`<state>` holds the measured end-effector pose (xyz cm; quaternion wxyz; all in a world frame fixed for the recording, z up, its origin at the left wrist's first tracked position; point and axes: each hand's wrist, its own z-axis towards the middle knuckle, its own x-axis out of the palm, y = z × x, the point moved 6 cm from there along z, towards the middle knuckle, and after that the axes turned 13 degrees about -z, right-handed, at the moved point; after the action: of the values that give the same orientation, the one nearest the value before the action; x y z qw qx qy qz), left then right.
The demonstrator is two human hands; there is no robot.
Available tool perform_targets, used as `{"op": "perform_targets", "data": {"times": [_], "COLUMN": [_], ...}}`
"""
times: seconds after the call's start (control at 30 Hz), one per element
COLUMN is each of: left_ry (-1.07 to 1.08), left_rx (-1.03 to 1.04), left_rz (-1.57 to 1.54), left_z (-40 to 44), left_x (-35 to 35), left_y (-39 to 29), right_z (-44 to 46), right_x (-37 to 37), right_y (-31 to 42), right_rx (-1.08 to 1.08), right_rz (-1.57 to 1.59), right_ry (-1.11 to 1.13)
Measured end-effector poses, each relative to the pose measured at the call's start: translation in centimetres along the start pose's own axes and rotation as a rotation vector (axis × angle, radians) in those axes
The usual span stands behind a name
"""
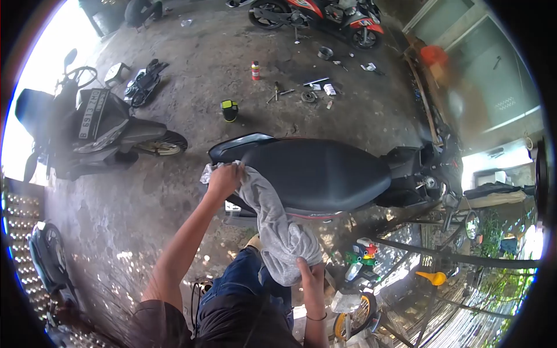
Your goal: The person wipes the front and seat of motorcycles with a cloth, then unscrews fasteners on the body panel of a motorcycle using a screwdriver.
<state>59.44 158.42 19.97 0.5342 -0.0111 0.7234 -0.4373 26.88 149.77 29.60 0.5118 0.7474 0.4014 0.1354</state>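
A light grey cloth (268, 210) stretches between my two hands, bunched at its lower end. My left hand (226, 178) is closed round its upper end, close to the tail of a motor scooter. Lower and to the right, my right hand (311, 271) grips the bunched part, with the thumb lying on top and the other fingers mostly hidden. The scooter's long black seat (319, 174) lies just beyond the cloth, its handlebars off to the right. The rear grab rail (241, 144) shows above my left hand.
A dark scooter (104, 130) stands at left, a red motorbike (319, 20) at the back. On the concrete floor (197, 75) are a red can (255, 71), a yellow-green and black container (230, 110) and scattered tools. A yellow funnel (432, 278) is at lower right.
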Motion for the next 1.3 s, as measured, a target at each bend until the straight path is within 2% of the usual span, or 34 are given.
{"op": "perform_targets", "data": {"times": [0.07,0.1,0.13,0.3,0.37,0.4,0.5,0.63,0.73,0.77,0.83,0.97,1.0,1.03,1.07,1.17,1.27,1.3], "left_ry": [0.067,-0.068,-0.141,-0.202,-0.286,-0.354,-0.429,-0.413,-0.311,-0.257,-0.284,-0.223,-0.2,-0.271,-0.219,-0.094,-0.078,-0.104], "left_rx": [0.007,0.194,0.26,0.172,0.036,-0.023,0.019,-0.081,0.035,-0.005,0.065,0.193,0.212,0.276,0.241,0.162,0.139,0.156], "left_rz": [-0.045,-0.032,-0.03,0.125,0.261,0.316,0.085,0.287,0.334,0.375,0.44,0.48,0.486,0.528,0.5,0.425,0.375,0.374], "left_z": [-2.0,-3.0,-4.0,-5.1,-4.3,-3.9,-2.1,1.1,3.3,3.1,3.3,1.5,0.8,-0.6,-1.4,-3.0,-5.3,-6.0], "left_x": [-0.3,-0.6,-0.7,-1.2,-2.8,-4.0,-4.2,-3.6,-2.0,-1.3,-0.8,0.7,0.9,0.6,0.7,1.0,1.8,1.8], "left_y": [-0.3,-0.8,-1.0,-1.8,-0.8,-0.7,3.0,3.7,1.9,1.3,1.7,3.4,3.6,2.3,1.9,0.9,-0.8,-1.8], "right_z": [0.2,0.1,0.2,-0.1,-1.1,-1.3,-1.6,-1.7,-2.2,-2.7,-2.8,-3.2,-3.5,-3.9,-4.2,-4.2,-4.2,-4.2], "right_x": [0.4,0.9,1.3,2.1,1.8,1.7,1.2,1.1,1.3,1.1,1.3,1.6,1.5,1.1,0.8,0.9,0.3,0.3], "right_y": [0.2,1.0,1.4,2.5,3.1,2.6,0.9,-0.9,0.4,1.3,1.4,-0.8,-1.0,-1.0,-1.2,-1.5,-2.3,-1.7], "right_rx": [0.028,0.037,0.018,-0.031,0.039,0.022,0.015,-0.013,-0.008,0.104,0.047,-0.012,0.042,0.096,0.151,0.052,0.129,0.066], "right_rz": [-0.018,-0.026,-0.023,-0.061,-0.186,-0.143,-0.089,-0.029,-0.072,-0.218,-0.142,-0.076,-0.11,-0.143,-0.175,-0.008,-0.025,0.025], "right_ry": [0.055,0.106,0.111,0.15,0.107,0.089,0.093,0.079,0.071,0.089,0.087,0.085,0.092,0.097,0.102,-0.004,-0.007,-0.029]}}
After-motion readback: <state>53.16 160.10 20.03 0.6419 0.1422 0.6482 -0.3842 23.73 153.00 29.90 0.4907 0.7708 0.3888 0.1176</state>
